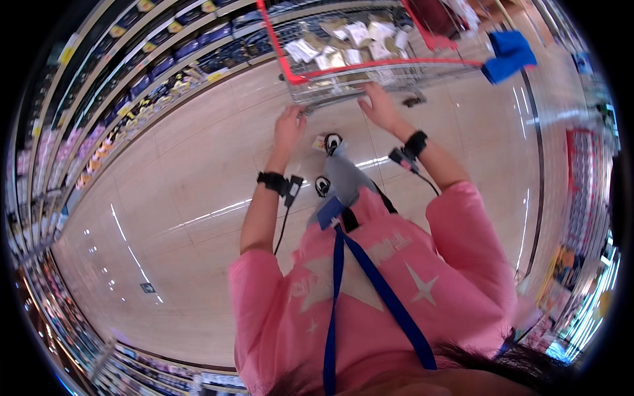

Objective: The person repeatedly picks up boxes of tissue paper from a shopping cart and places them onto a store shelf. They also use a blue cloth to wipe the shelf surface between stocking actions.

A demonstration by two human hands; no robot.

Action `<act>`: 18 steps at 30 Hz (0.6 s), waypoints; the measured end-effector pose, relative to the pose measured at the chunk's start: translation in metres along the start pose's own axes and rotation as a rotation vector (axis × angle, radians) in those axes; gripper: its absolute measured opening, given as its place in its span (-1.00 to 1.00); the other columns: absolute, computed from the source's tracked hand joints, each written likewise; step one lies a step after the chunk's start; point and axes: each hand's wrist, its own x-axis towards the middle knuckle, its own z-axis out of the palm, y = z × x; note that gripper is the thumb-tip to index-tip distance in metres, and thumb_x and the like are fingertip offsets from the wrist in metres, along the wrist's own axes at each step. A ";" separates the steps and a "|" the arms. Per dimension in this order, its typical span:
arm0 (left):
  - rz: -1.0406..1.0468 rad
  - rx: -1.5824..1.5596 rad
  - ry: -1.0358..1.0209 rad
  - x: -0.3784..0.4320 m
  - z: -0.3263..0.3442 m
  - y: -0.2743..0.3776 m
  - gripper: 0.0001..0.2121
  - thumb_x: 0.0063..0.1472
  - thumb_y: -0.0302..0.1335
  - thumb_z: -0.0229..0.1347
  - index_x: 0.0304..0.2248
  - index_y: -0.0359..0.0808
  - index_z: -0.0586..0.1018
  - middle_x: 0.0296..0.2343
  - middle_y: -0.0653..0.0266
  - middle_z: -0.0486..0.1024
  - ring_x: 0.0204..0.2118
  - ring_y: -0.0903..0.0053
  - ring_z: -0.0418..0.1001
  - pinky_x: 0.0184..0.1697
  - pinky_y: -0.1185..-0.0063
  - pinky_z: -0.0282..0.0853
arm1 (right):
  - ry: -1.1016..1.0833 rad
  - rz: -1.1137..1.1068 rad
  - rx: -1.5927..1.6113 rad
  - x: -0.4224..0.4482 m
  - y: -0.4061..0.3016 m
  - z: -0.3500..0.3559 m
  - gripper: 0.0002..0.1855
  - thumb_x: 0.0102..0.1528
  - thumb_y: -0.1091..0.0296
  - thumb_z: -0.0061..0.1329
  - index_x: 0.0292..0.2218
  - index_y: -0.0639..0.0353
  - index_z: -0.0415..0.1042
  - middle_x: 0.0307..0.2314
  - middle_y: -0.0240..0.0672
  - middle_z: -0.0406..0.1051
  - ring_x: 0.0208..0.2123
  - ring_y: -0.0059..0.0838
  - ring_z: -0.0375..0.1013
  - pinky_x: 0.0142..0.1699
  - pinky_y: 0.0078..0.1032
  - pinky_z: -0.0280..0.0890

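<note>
In front of me is a wire shopping cart (pixel 376 63) with a red plastic rim, its long side towards me. White and olive-coloured packets (pixel 356 39) lie heaped inside. My right hand (pixel 381 109) reaches to the cart's near wire side, thumb and fingers apart; blur hides whether the fingertips touch it. My left hand (pixel 290 127) is just short of the cart's near left corner, fingers bent, and nothing can be made out in it. A blue cloth (pixel 510 57) hangs at the cart's right end.
Stocked shelves (pixel 163 64) curve along the left, with more shelves (pixel 153 369) at lower left. Red-edged display racks (pixel 582 188) stand at right. Glossy tiled floor (pixel 198 208) lies around my feet, with a small tag (pixel 318 143) beside one shoe (pixel 333 143). Cables run from both wrist devices.
</note>
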 end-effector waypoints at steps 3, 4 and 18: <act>-0.135 0.030 -0.016 -0.041 0.000 -0.055 -0.77 0.07 -0.51 0.02 -0.23 -0.31 0.45 -0.23 0.08 0.42 -0.17 0.16 0.38 -0.10 0.41 0.29 | -0.388 0.042 0.141 -0.004 -0.006 0.046 -0.69 -0.03 0.31 -0.06 -0.22 0.20 0.37 -0.31 -0.08 0.35 -0.25 -0.06 0.35 -0.13 -0.27 0.26; -0.207 0.043 -0.051 -0.054 0.004 -0.072 -0.77 0.07 -0.50 0.02 -0.23 -0.31 0.45 -0.24 0.08 0.42 -0.17 0.16 0.38 -0.11 0.40 0.30 | -0.466 0.012 0.155 -0.013 0.009 0.074 -0.71 -0.04 0.33 -0.04 -0.24 0.21 0.37 -0.35 -0.11 0.37 -0.32 -0.11 0.37 -0.18 -0.31 0.28; -0.658 0.014 -0.389 -0.144 0.270 -0.437 -0.70 0.01 -0.45 0.05 -0.19 -0.21 0.43 -0.12 0.17 0.34 -0.21 0.22 0.43 -0.15 0.38 0.36 | -1.268 -0.040 0.017 -0.027 0.184 0.556 -0.74 -0.08 0.20 -0.07 -0.34 0.05 0.52 -0.43 -0.18 0.44 -0.33 -0.14 0.40 -0.18 -0.32 0.29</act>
